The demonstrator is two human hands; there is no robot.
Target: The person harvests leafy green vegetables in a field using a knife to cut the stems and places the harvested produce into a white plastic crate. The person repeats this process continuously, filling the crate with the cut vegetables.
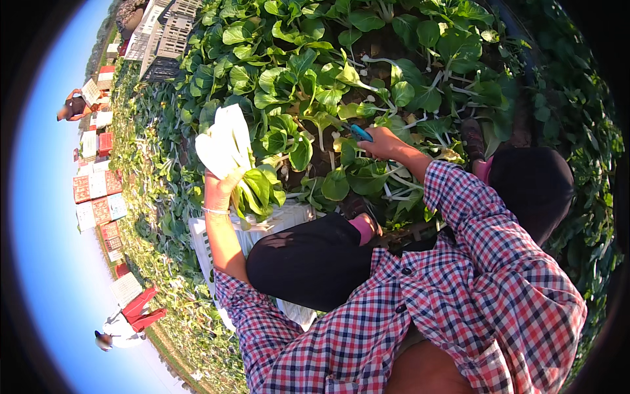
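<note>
A head of bok choy (pixel 227 140) with thick white stalks is gripped in my left hand (pixel 225 184), its root end pointing up and its green leaves hanging down. My left hand is above a white plastic crate (pixel 290 213) beside my leg. In my right hand (pixel 381 144) is a knife with a teal handle (pixel 362 133); its blade is hard to make out among the leaves. Leafy green plants (pixel 283 91) grow in front of me, and loose leaves with white stems lie on the soil around my right hand.
Grey plastic crates (pixel 170 39) stand at the upper left beside a partly visible person. Stacked red and white crates (pixel 101 184) line the far left. Two people carry crates there, one in red trousers (pixel 142 311). My shoes (pixel 362 212) stand among the plants.
</note>
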